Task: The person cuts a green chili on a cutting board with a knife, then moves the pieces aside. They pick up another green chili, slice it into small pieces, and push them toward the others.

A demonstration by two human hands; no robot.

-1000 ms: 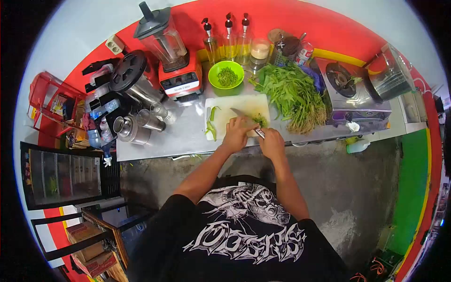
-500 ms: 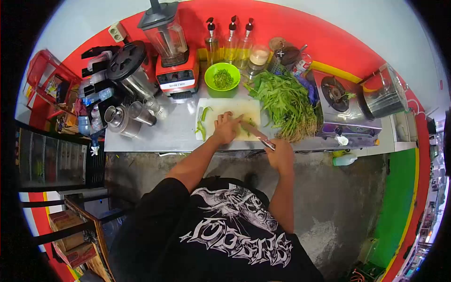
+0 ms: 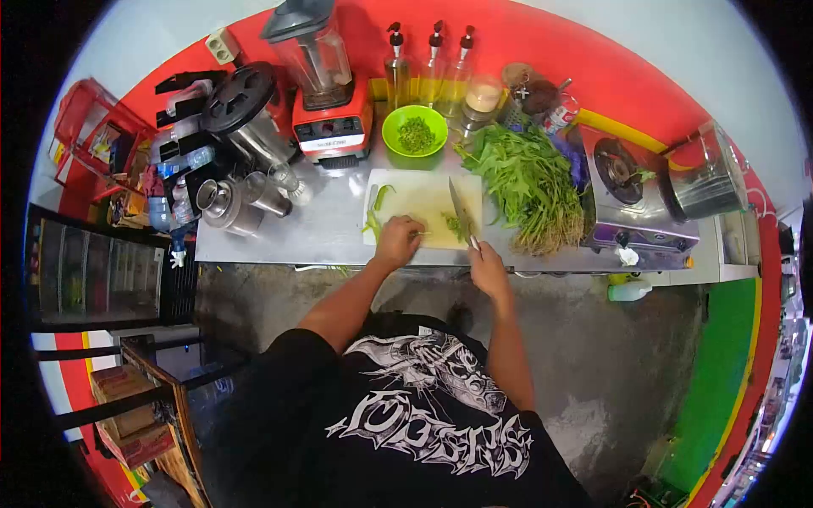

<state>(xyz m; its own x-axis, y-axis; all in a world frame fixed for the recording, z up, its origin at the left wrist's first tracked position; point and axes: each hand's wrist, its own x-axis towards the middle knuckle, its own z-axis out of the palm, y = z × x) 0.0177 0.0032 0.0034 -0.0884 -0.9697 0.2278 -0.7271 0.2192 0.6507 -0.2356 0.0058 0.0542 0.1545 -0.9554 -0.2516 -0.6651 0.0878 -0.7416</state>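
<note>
— Any change on the cutting board (image 3: 423, 190)?
— Yes: now points the knife (image 3: 461, 212) straight toward the back edge of the worktop (image 3: 330, 229), no longer slanted. Draws the left hand (image 3: 398, 241) back to the board's front edge. Looks like a pause between cuts.
— Fingers?
— Right hand (image 3: 489, 269) clenched round the knife handle. Left curled, apparently pinching a thin green stem (image 3: 423, 233), beside the chopped greens (image 3: 453, 224).

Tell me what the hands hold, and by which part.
The right hand grips the knife by its handle; left hand seems to pin a green stalk on the cutting board.
</note>
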